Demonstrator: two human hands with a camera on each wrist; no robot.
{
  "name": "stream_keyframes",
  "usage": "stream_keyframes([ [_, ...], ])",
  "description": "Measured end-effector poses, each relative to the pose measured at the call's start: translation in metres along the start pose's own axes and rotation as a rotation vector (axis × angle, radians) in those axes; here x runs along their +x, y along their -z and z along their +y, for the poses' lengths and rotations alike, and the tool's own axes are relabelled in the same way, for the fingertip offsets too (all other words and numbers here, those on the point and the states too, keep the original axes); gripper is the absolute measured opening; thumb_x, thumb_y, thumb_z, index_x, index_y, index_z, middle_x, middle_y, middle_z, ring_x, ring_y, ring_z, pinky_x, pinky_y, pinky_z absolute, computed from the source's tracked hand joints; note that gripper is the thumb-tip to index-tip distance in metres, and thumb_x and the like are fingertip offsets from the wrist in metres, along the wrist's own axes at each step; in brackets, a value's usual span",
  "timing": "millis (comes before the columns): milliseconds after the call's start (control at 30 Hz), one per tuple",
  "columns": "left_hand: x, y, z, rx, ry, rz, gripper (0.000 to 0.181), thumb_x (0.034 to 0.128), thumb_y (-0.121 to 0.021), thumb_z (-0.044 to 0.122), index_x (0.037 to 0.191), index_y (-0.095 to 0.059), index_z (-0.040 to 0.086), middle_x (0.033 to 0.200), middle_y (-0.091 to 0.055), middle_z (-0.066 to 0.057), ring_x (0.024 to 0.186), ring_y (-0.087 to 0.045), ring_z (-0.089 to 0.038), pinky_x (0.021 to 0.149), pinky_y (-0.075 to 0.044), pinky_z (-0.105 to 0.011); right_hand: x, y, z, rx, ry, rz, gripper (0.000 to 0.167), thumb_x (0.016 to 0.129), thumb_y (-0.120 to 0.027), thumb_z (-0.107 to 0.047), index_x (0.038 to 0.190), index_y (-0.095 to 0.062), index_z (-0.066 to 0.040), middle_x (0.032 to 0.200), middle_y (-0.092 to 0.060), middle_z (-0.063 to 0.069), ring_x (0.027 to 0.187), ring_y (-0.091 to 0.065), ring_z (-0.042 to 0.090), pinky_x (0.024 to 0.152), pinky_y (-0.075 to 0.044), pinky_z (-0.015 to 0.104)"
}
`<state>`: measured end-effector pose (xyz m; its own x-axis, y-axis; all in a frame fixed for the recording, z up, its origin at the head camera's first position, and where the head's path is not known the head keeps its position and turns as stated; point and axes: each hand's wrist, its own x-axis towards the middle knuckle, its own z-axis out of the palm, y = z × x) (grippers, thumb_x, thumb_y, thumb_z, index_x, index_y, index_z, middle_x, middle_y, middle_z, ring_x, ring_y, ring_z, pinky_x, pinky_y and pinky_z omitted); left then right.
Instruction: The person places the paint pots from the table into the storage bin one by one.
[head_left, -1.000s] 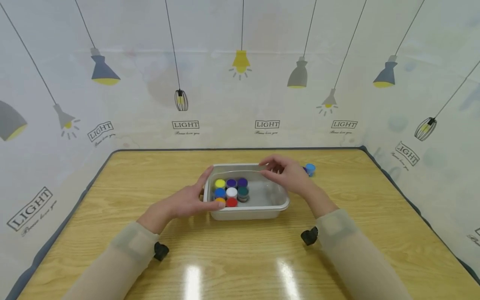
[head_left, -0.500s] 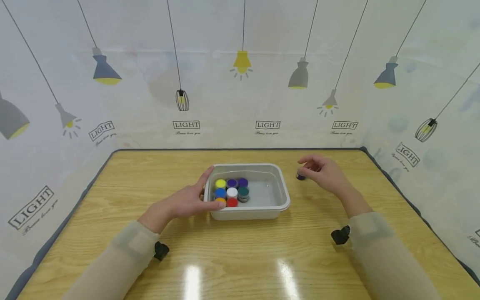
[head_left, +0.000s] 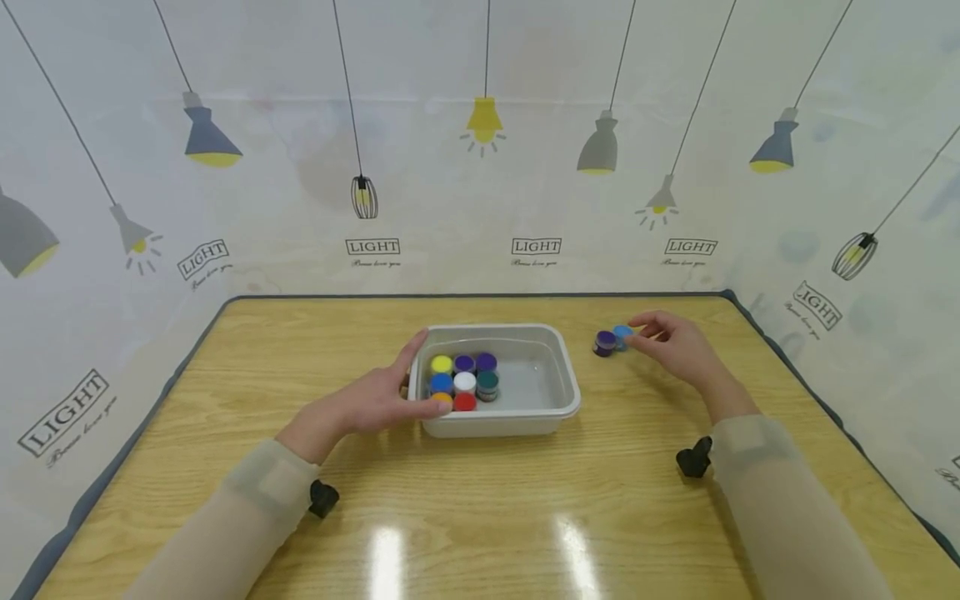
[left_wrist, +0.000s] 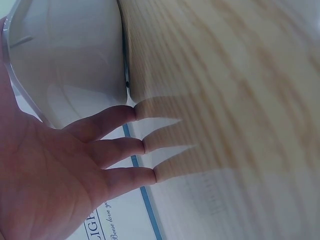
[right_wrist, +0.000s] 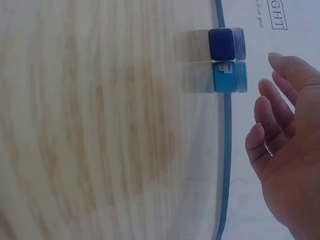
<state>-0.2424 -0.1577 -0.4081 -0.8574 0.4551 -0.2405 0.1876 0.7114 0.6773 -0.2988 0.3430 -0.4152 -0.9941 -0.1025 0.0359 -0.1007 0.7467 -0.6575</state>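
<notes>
A white plastic tub stands in the middle of the wooden table, with several small paint jars grouped in its left half. My left hand rests against the tub's left end, thumb along the front rim and index finger at the back corner. Its other fingers stretch straight down to the table in the left wrist view. Right of the tub, a purple paint jar and a light blue paint jar stand side by side. My right hand hovers just beside the light blue jar, fingers loosely bent and holding nothing.
The wooden table ends at a dark edge strip at the back. Behind it and along both sides hangs a pale wall covering printed with lamps. A small black device sits at the right wrist.
My right hand has moved right from over the tub to the two loose jars, which now show more fully. The left hand and the tub have stayed put.
</notes>
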Motion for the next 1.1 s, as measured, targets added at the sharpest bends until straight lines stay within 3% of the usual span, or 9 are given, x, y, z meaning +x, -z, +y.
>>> stream_keyframes([
  [667,-0.001,0.000,0.000,0.006,-0.004,0.005,0.125,0.0910,-0.070,0.081,0.175,0.014,0.041,0.169,-0.046,-0.026,0.150,-0.054,-0.044,0.125,-0.039,-0.067,0.029,-0.011,0.024,0.020,-0.078,-0.050,0.060,0.106,-0.074,-0.043,0.150,-0.060,-0.005,0.130,-0.066,0.021,0.095,-0.066,0.023,0.076,-0.058,0.028],
  [1100,-0.001,0.000,-0.001,0.016,-0.006,0.007,0.126,0.0907,-0.070,0.082,0.175,0.014,0.041,0.168,-0.048,-0.026,0.149,-0.055,-0.043,0.125,-0.039,-0.066,0.015,-0.005,0.022,0.012,-0.053,-0.051,0.056,0.108,-0.072,-0.041,0.147,-0.060,-0.002,0.130,-0.065,0.023,0.102,-0.065,0.026,0.078,-0.057,0.028],
])
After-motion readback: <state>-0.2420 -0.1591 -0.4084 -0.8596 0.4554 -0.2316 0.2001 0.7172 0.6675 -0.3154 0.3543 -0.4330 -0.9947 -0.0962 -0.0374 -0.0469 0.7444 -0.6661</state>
